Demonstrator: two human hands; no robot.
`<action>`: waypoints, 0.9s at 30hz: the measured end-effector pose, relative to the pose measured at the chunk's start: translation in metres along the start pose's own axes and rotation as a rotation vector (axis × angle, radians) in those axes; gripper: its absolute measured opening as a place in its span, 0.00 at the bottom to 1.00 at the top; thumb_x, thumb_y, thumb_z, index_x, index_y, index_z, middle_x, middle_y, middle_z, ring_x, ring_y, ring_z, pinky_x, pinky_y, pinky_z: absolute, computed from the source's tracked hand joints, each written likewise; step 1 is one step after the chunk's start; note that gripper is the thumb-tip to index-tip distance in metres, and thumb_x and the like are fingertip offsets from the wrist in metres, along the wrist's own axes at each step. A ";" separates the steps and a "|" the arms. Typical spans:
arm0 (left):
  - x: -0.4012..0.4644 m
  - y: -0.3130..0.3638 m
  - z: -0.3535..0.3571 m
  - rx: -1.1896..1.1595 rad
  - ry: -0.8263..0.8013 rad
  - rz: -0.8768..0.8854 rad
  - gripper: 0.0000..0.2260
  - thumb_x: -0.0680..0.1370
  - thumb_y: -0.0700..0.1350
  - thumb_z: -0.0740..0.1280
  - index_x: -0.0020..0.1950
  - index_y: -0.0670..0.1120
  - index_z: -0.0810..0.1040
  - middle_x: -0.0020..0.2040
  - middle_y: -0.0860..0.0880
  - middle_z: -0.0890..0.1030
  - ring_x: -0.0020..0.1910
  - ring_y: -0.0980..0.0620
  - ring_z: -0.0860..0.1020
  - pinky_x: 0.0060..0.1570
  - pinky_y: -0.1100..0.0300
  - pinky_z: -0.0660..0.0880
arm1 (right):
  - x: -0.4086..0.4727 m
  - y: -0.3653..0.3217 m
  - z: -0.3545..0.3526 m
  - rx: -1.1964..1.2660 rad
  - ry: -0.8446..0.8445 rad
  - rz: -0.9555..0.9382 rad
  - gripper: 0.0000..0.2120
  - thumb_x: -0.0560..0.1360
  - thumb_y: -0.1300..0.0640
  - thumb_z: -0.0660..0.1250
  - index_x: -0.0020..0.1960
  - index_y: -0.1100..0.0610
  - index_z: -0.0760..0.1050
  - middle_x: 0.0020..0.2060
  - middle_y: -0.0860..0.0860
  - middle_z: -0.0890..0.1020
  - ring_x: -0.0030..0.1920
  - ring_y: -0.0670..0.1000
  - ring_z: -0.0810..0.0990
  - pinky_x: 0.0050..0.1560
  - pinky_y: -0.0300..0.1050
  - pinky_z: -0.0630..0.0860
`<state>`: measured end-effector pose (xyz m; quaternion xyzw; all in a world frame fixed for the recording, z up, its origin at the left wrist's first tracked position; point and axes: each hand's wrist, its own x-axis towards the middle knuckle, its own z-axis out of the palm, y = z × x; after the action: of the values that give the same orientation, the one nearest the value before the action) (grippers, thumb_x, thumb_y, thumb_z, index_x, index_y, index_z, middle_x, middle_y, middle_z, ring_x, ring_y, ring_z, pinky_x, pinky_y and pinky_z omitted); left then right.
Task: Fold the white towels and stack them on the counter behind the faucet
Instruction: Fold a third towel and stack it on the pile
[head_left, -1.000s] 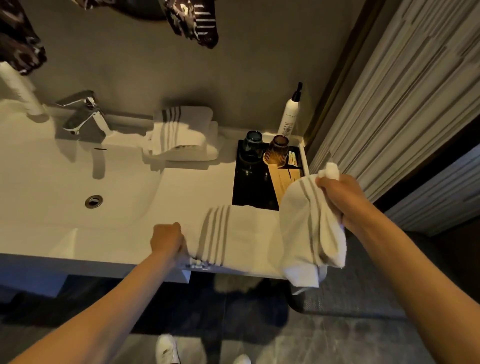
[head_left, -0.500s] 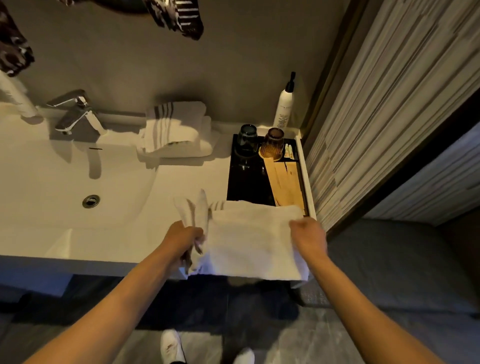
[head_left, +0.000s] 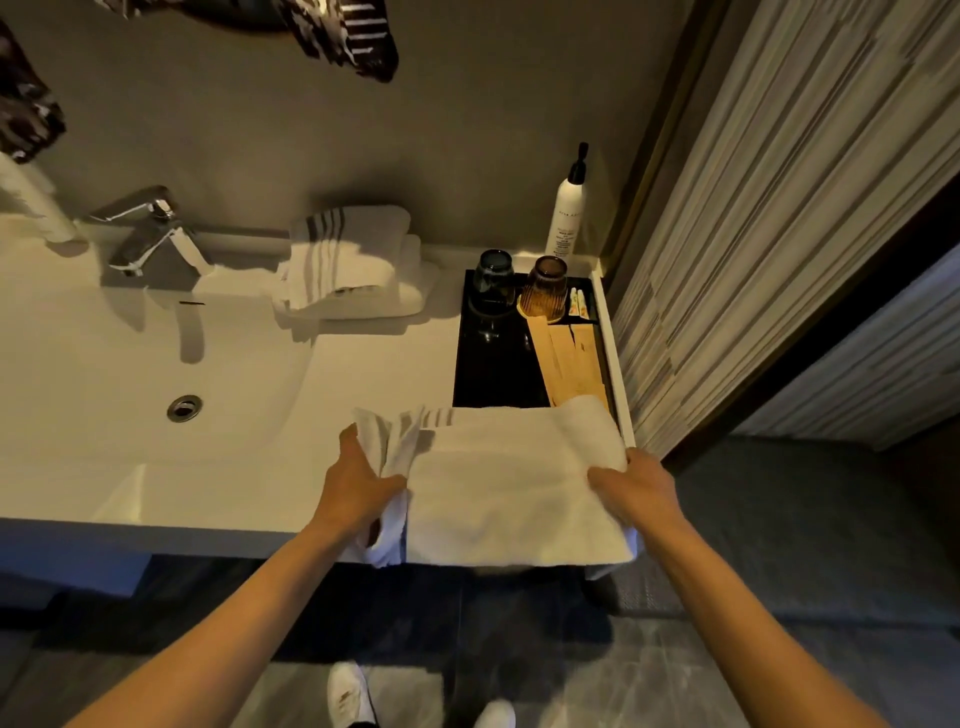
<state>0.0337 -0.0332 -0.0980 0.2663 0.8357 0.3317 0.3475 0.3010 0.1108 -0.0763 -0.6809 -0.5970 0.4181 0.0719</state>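
A white towel (head_left: 514, 483) with grey stripes lies folded over on the front edge of the white counter (head_left: 363, 364), partly covering the near end of a black tray. My left hand (head_left: 363, 483) grips the towel's bunched left end. My right hand (head_left: 636, 488) holds its right edge, fingers on top. A stack of folded white striped towels (head_left: 348, 265) rests at the back of the counter, to the right of the chrome faucet (head_left: 150, 234).
The sink basin with its drain (head_left: 184, 408) lies to the left. The black tray (head_left: 498, 364) holds a dark glass (head_left: 493, 275), an amber glass (head_left: 545, 286) and wooden items. A white pump bottle (head_left: 566, 213) stands by the wall. A curtain (head_left: 779, 208) hangs at right.
My right hand brought the raised right half of the towel down over the left half and now rests on its right edge. My left hand shifted to grip the bunched left end.
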 end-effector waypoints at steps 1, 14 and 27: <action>0.000 0.003 -0.001 -0.043 -0.002 0.001 0.37 0.75 0.40 0.72 0.79 0.45 0.55 0.68 0.38 0.75 0.60 0.37 0.77 0.50 0.51 0.74 | -0.002 -0.004 -0.009 0.017 0.016 -0.027 0.21 0.73 0.55 0.68 0.65 0.58 0.72 0.50 0.54 0.77 0.47 0.54 0.76 0.46 0.50 0.76; -0.019 0.010 0.002 -0.641 -0.356 -0.215 0.23 0.78 0.64 0.63 0.55 0.46 0.82 0.48 0.45 0.83 0.45 0.44 0.82 0.51 0.48 0.79 | -0.077 -0.076 0.078 -0.183 -0.149 -0.585 0.12 0.75 0.42 0.64 0.42 0.43 0.62 0.32 0.44 0.69 0.34 0.45 0.70 0.31 0.38 0.63; -0.026 -0.055 0.015 0.150 -0.231 -0.169 0.24 0.74 0.68 0.65 0.37 0.48 0.71 0.32 0.53 0.77 0.32 0.54 0.76 0.33 0.61 0.71 | -0.021 -0.008 0.133 -0.615 -0.021 -0.807 0.21 0.79 0.49 0.62 0.71 0.51 0.73 0.72 0.53 0.73 0.72 0.55 0.71 0.73 0.48 0.62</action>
<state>0.0493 -0.0801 -0.1370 0.2565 0.8321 0.2050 0.4470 0.2094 0.0413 -0.1466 -0.3813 -0.9087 0.1687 0.0177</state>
